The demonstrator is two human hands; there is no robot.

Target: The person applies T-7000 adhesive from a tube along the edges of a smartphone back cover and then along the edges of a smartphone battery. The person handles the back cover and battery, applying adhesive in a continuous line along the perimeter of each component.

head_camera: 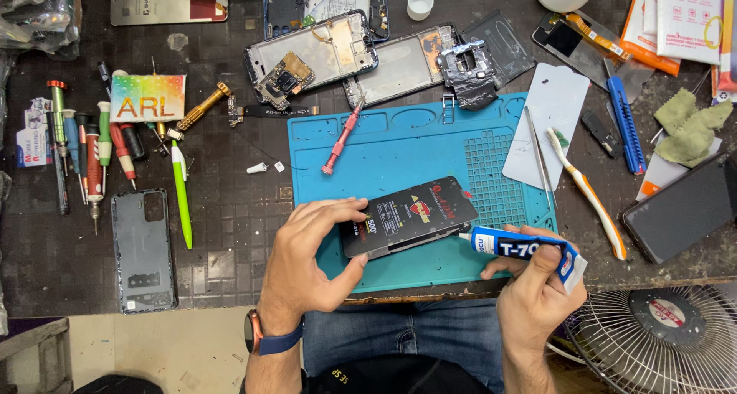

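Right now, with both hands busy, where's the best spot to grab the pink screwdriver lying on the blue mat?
Take the pink screwdriver by its thick pink handle at the lower end, coming from above. It lies flat and slanted on the blue silicone mat, its thin tip pointing up toward the opened phone frames, which crowd that end.

Dark, worn bench [230, 240] under bright even light; pale tiled floor [176, 352] below, wire fan guard [660, 340] at lower right

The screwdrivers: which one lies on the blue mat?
The pink screwdriver, lying slanted on the blue mat's upper left part. The others lie left of the mat, on the dark table.
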